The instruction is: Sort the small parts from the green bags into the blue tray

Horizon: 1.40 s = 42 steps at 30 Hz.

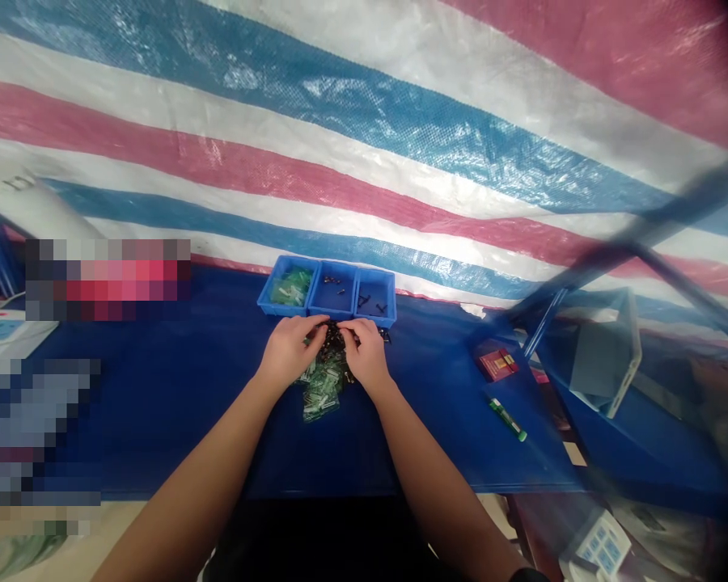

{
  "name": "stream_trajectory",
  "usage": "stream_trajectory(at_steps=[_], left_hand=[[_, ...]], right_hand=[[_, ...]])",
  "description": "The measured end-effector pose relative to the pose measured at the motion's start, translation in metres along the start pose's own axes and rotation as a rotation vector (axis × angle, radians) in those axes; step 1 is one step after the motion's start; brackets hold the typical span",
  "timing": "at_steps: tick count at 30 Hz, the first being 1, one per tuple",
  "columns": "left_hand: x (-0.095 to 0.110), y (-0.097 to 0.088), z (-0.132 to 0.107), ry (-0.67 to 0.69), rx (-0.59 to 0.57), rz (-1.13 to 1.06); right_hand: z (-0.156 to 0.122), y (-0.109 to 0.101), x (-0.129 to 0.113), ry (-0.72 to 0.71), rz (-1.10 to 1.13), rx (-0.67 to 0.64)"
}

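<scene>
My left hand [289, 349] and my right hand [366, 352] meet over a heap of small green and black parts [323, 384] on the blue table [175, 404]. Both hands have their fingers curled, pinching small black pieces at the top of the heap; what each pinch holds is too small to name. Just beyond the hands stand three joined blue trays [328, 294]: the left one holds green parts, the middle and right ones hold a few black pieces.
A red-and-yellow small box [496, 363] and a green pen-like stick [508, 419] lie to the right. A grey box [603, 356] sits at the far right. A striped tarpaulin [364, 121] hangs behind. A power strip [0, 329] lies at the left.
</scene>
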State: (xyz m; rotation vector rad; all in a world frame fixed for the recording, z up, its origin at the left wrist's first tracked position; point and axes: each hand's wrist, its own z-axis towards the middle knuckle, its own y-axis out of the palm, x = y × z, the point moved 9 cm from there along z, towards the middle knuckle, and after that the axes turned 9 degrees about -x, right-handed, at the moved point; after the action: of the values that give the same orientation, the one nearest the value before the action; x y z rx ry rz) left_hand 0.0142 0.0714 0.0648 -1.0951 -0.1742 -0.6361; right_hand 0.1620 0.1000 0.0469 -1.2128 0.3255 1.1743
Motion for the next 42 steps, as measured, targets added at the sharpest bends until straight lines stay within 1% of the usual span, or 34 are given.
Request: stream_trajectory(at_steps=[4,8,13,18,23,27,31,35,42], left_hand=[[0.004,0.008,0.0,0.052,-0.036,-0.009],[0.006,0.01,-0.003,0.083,-0.055,0.005],[0.008,0.007,-0.005,0.079,-0.068,-0.002],[0.009,0.006,-0.005,0.061,-0.051,-0.032],[0.011,0.008,-0.005,0.072,-0.064,-0.062],[0.01,0.008,-0.006,0.054,-0.08,-0.072],[0.007,0.008,-0.006,0.018,-0.072,-0.089],[0.007,0.011,-0.004,0.019,-0.092,-0.082],[0.004,0.009,-0.005,-0.014,-0.078,-0.091]], right_hand=[[0.001,-0.006,0.0,-0.007,0.074,0.039],[0.003,-0.004,0.0,0.009,0.104,0.012],[0.001,-0.009,0.0,0.053,0.138,0.035],[-0.002,-0.013,-0.002,0.045,0.166,0.046],[-0.004,-0.011,-0.001,0.027,0.194,0.051],[-0.003,-0.007,0.0,0.005,0.23,0.039],[-0.003,-0.006,-0.001,-0.007,0.175,0.012],[-0.003,-0.006,-0.001,-0.008,0.112,0.005],[-0.002,-0.006,-0.003,-0.037,0.08,-0.01]])
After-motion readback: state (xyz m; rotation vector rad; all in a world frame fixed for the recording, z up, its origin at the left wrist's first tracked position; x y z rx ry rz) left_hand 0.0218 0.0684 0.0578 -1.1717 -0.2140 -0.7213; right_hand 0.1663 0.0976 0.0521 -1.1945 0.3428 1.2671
